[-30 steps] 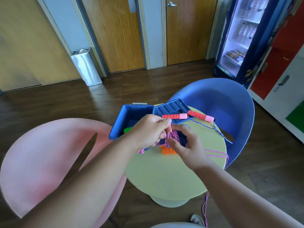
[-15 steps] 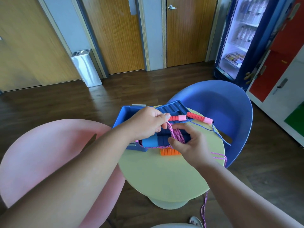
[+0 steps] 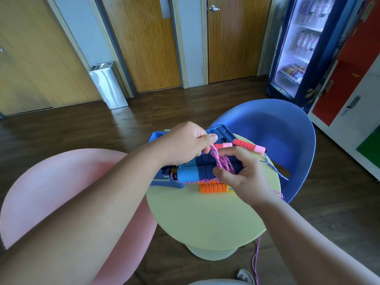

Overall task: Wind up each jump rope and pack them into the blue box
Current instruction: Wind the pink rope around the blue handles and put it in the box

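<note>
Head view, listed near to far. Pink rope (image 3: 224, 165): its slack tail hangs off the near right edge of the table (image 3: 205, 219) to the floor, so some length is not yet wound. Right hand (image 3: 246, 177): thumb and fingers curl round the paired blue handles (image 3: 195, 173), held above the table just near of the blue box (image 3: 166, 183). Change over the last second: the bundle has come up and turned so the handles show along their length. The left hand (image 3: 185, 142) has risen to the far side, pinching a fresh turn of cord drawn across them. Judged: winding is under way with several turns on, and this rope is not yet packed. Orange handles (image 3: 213, 188): on the table beneath the bundle. Box: left of centre, lid (image 3: 220, 131) open behind, contents mostly hidden. Red-and-pink handles (image 3: 248, 146) and loose blue cord (image 3: 273, 168): far right, unwound, a likely snag. Beyond: pink chair (image 3: 51, 192) left, blue chair (image 3: 277, 128) right, bin (image 3: 109, 85), drinks fridge (image 3: 298, 48).
</note>
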The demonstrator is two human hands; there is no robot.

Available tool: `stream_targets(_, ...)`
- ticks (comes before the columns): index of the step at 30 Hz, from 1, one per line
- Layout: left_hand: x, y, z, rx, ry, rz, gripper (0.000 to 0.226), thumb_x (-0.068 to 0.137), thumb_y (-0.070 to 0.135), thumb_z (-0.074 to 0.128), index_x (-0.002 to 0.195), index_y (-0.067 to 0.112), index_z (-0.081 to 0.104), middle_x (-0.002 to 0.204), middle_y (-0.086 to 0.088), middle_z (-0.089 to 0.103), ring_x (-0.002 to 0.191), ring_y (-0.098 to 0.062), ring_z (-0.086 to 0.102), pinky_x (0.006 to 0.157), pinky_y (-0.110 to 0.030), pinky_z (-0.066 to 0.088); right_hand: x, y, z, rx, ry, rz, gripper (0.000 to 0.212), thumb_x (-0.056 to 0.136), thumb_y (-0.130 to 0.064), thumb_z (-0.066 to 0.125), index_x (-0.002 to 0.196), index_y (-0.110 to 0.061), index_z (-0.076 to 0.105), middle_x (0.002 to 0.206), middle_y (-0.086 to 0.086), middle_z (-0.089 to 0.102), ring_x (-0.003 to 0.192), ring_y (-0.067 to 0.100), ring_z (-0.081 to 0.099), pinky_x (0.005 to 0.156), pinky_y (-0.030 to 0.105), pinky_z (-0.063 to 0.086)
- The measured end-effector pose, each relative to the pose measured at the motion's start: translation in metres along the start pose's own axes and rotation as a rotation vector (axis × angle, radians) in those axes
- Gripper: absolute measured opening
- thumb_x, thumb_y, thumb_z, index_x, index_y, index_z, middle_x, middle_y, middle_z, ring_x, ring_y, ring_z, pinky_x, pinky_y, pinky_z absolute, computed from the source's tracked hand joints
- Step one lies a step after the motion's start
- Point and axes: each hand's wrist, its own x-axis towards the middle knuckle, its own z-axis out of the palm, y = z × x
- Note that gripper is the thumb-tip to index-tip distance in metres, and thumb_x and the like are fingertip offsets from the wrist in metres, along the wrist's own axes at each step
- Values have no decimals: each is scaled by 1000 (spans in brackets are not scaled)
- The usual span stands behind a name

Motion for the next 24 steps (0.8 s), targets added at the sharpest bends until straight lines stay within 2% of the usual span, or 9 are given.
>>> stream_targets(4, 2, 11, -3, 66, -9, 40, 48, 104, 46, 51, 67, 20, 66, 51, 9, 56, 43, -3, 44, 55, -27, 40, 3, -7, -7, 120, -71, 22, 24, 78, -11, 78, 98, -23, 74, 91, 19, 69, 78, 31, 66, 69, 46, 58)
stream_targets(5, 2, 13, -3, 77, -8, 54, 48, 104, 46, 50, 66, 21, 67, 53, 8, 56, 46, -4, 46, 56, -28, 41, 2, -8, -8, 128, -76, 20, 23, 79, -9, 77, 98, -21, 73, 92, 22, 67, 76, 30, 63, 68, 45, 57)
stream_targets(7, 3, 13, -4, 88, -1, 84, 47, 103, 47, 52, 68, 22, 70, 55, 5, 57, 52, -10, 50, 59, -33, 45, 1, -10, -8, 121, -55, 31, 26, 83, -3, 77, 98, -24, 72, 85, 15, 66, 71, 22, 59, 61, 39, 56)
stream_targets(9, 3, 7, -7, 84, 30, 109, 41, 100, 48, 58, 71, 23, 73, 53, 6, 55, 51, -9, 46, 55, -33, 42, -1, -12, -9, 114, -20, 42, 33, 86, 4, 76, 97, -26, 70, 77, -2, 66, 64, 14, 60, 53, 32, 56)
stream_targets(12, 1, -6, -15, 25, 38, 110, 31, 93, 46, 70, 74, 22, 75, 55, 2, 59, 52, -10, 46, 55, -30, 40, -2, -12, -14, 91, 31, 16, 37, 84, 10, 74, 96, -25, 70, 83, -21, 70, 69, 2, 64, 62, 15, 51)
stream_targets(16, -5, -19, -23, -28, 10, 86, 16, 92, 35, 74, 81, 24, 79, 68, 2, 73, 53, -6, 50, 56, -29, 44, -2, -13, -17, 122, 73, 1, 32, 78, 7, 79, 96, -18, 72, 82, -17, 73, 68, 5, 65, 63, 18, 52)
stream_targets(18, -8, -24, -24, -79, 26, 84, 9, 92, 24, 75, 85, 22, 80, 72, 1, 75, 52, -6, 53, 56, -28, 48, -3, -13, -16, 143, 87, -5, 33, 78, 13, 77, 97, -13, 71, 82, -16, 74, 68, 5, 66, 63, 19, 53)
stream_targets(20, -12, -32, -25, -121, 64, 82, 5, 91, 19, 77, 88, 21, 81, 76, 1, 77, 57, -11, 61, 59, -28, 56, -3, -13, -16, 157, 103, -18, 34, 79, 21, 72, 99, -6, 70, 87, -15, 75, 74, 4, 69, 66, 19, 55)
stream_targets(24, -20, -52, -17, -161, 208, 82, 7, 84, 20, 83, 81, 26, 81, 75, 3, 78, 62, -14, 70, 66, -34, 60, -2, -17, -16, 159, 125, -31, 33, 79, 22, 71, 101, -2, 69, 95, -13, 77, 86, 7, 72, 72, 20, 56)
